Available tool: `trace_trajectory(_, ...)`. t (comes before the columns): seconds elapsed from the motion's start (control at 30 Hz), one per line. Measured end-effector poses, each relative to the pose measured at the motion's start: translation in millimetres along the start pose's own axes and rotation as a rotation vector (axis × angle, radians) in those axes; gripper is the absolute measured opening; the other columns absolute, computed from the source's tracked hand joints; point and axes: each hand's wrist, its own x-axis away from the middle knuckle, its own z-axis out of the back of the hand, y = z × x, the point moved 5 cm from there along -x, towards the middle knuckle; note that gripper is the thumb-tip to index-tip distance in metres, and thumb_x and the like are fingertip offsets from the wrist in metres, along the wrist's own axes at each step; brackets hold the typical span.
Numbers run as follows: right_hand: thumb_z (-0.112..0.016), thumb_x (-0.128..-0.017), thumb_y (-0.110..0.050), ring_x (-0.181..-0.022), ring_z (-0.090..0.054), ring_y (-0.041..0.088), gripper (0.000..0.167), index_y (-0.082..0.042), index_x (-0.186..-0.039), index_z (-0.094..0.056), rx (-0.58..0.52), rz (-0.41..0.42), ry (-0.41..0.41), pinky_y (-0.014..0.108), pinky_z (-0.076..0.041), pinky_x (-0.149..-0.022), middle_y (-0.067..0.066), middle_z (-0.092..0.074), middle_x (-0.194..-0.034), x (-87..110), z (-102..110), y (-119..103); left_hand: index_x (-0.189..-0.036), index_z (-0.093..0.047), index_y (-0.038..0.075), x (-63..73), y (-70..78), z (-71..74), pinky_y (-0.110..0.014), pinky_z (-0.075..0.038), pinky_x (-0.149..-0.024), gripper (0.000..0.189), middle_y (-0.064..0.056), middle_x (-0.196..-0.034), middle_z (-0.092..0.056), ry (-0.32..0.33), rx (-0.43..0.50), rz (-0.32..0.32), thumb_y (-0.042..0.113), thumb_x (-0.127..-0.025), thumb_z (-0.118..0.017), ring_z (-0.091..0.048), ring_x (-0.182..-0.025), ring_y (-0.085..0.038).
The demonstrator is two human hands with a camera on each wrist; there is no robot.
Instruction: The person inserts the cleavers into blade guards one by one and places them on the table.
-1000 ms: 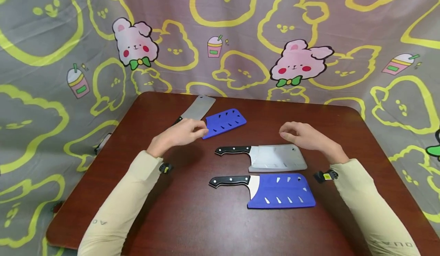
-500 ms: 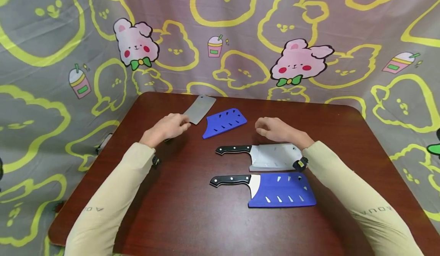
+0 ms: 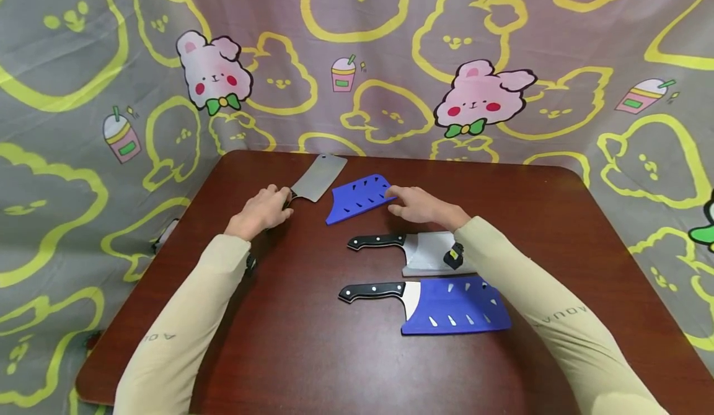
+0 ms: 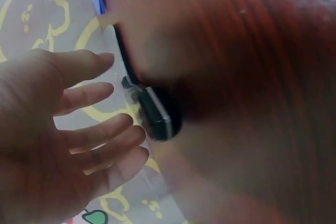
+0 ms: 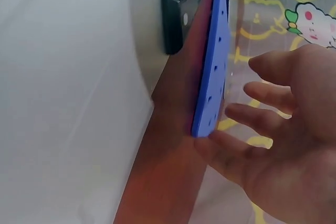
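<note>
Left hand [image 3: 261, 209], spread and empty, was nearer than the right hand [image 3: 423, 205] to the unsheathed cleaver [image 3: 320, 178] (handle [image 4: 152, 115] closest), its long axis pointing between one and two o'clock.

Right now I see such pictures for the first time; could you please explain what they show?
No machine here: a person is working. The wide picture comes from the head; the two close ones, from the wrists. On the brown table lie a far cleaver, a middle cleaver, a near cleaver with a blue cover over its blade, and a loose blue sleeve. The left hand is at the far cleaver's handle, the right hand at the sleeve's end. Neither grips anything; whether they touch is hard to tell.
</note>
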Motion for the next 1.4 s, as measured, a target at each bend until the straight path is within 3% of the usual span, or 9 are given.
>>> trace_trajectory(0.27,-0.054,-0.099,-0.021,-0.134,-0.047,0.036,0.050,-0.007,-0.146,-0.043,0.018,-0.029,-0.048,0.052,-0.037,-0.111,0.019,-0.051,-0.143,-20.7,-5.7,0.7,-0.132,-0.048,0.004,1.8,-9.4,-7.7,-0.054,-0.047,-0.085,0.040,-0.025,-0.127,-0.049,0.001,0.044,0.019,0.022,-0.098,-0.057,-0.055,-0.107,-0.041)
trace_trajectory(0.5,-0.051,-0.101,-0.023,-0.142,-0.038,0.037,0.054,-0.013,-0.151,-0.036,0.135,-0.072,-0.180,0.061,-0.027,-0.114,0.017,-0.040,-0.153,-19.7,-14.6,-0.3,-0.140,-0.040,0.005,1.8,-13.7,-6.0,-0.053,-0.047,-0.088,0.049,-0.025,-0.131,-0.051,-0.019,0.049,0.024,0.017,-0.096,-0.059,-0.056,-0.107,-0.041)
trace_trajectory(0.6,-0.053,-0.100,-0.025,-0.134,-0.048,0.037,0.045,-0.016,-0.144,-0.048,0.210,-0.102,-0.155,0.069,-0.024,-0.109,0.013,-0.055,-0.142,-15.2,-9.2,-3.0,-0.143,-0.035,0.007,1.4,-14.7,-5.6,-0.053,-0.047,-0.088,0.054,-0.026,-0.133,-0.050,-0.031,0.051,0.029,0.015,-0.096,-0.058,-0.056,-0.107,-0.042)
trace_trajectory(0.67,-0.055,-0.099,-0.025,-0.125,-0.055,0.036,0.039,-0.016,-0.137,-0.055,0.228,-0.123,-0.131,0.072,-0.020,-0.108,0.010,-0.066,-0.125,-12.3,-2.8,-6.9,-0.145,-0.032,0.009,1.6,-16.0,-5.9,-0.053,-0.046,-0.088,0.058,-0.026,-0.134,-0.049,-0.039,0.050,0.038,0.015,-0.095,-0.059,-0.056,-0.106,-0.042)
trace_trajectory(0.8,-0.060,-0.097,-0.027,-0.116,-0.061,0.033,0.036,-0.014,-0.130,-0.061,0.207,-0.176,-0.106,0.078,-0.005,-0.107,0.007,-0.071,-0.105,-7.0,9.1,-9.8,-0.149,-0.025,0.011,2.8,-17.0,-8.7,-0.053,-0.046,-0.089,0.066,-0.028,-0.137,-0.043,-0.076,0.072,0.047,0.016,-0.093,-0.060,-0.054,-0.108,-0.041)
trace_trajectory(0.93,-0.064,-0.095,-0.028,-0.121,-0.055,0.036,0.047,-0.013,-0.138,-0.053,0.166,-0.175,-0.100,0.073,-0.015,-0.110,0.013,-0.064,-0.125,-7.3,9.5,-1.6,-0.151,-0.020,0.010,5.1,-16.3,-10.3,-0.053,-0.045,-0.090,0.072,-0.030,-0.137,-0.039,-0.108,0.123,0.062,0.018,-0.092,-0.061,-0.053,-0.109,-0.040)
trace_trajectory(1.07,-0.064,-0.094,-0.034,-0.142,-0.031,0.045,0.073,-0.014,-0.154,-0.028,0.099,-0.170,-0.155,0.066,-0.023,-0.113,0.018,-0.031,-0.158,-9.0,-0.9,14.0,-0.151,-0.018,0.009,6.5,-15.2,-9.0,-0.049,-0.045,-0.086,0.075,-0.029,-0.131,-0.039,-0.107,0.167,0.070,0.020,-0.091,-0.062,-0.054,-0.101,-0.038)
trace_trajectory(1.17,-0.062,-0.094,-0.043,-0.147,-0.019,0.046,0.082,-0.018,-0.157,-0.017,0.106,-0.208,-0.190,0.067,-0.017,-0.114,0.016,-0.018,-0.163,-8.7,-6.1,24.7,-0.150,-0.020,0.008,7.2,-14.4,-6.5,-0.046,-0.045,-0.084,0.076,-0.027,-0.125,-0.041,-0.085,0.185,0.071,0.019,-0.089,-0.064,-0.053,-0.097,-0.035)
trace_trajectory(1.4,-0.066,-0.088,-0.055,-0.141,-0.023,0.047,0.089,-0.023,-0.157,-0.020,0.196,-0.245,-0.214,0.076,-0.005,-0.109,0.015,-0.023,-0.161,-9.7,-6.2,28.7,-0.145,-0.027,0.007,10.1,-13.1,-1.3,-0.042,-0.044,-0.081,0.068,-0.022,-0.113,-0.044,-0.050,0.188,0.070,0.019,-0.089,-0.064,-0.052,-0.093,-0.034)
